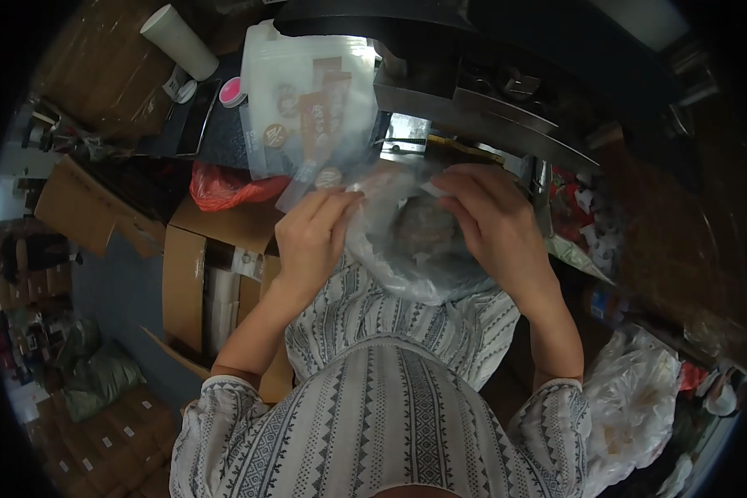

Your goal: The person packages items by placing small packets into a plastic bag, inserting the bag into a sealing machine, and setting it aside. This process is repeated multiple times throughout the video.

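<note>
A clear plastic bag (407,286) rests over my lap with its mouth spread towards the machine. What lies inside looks brownish and blurred, and I cannot make it out. My left hand (311,236) is closed in a pinch at the bag's left edge. Close to its fingertips is the lower end of a translucent printed pouch (303,187). My right hand (502,228) reaches over the bag's right side, fingers curled and pinching its upper edge, where a pale bit shows at the fingertips.
Translucent printed pouches (295,75) lie stacked on the bench beside a dark metal machine (490,112). A white cup (178,41), a phone (197,118) and a pink-topped jar (232,91) are left of them. Below are a red bag (228,191) and an open carton (183,286).
</note>
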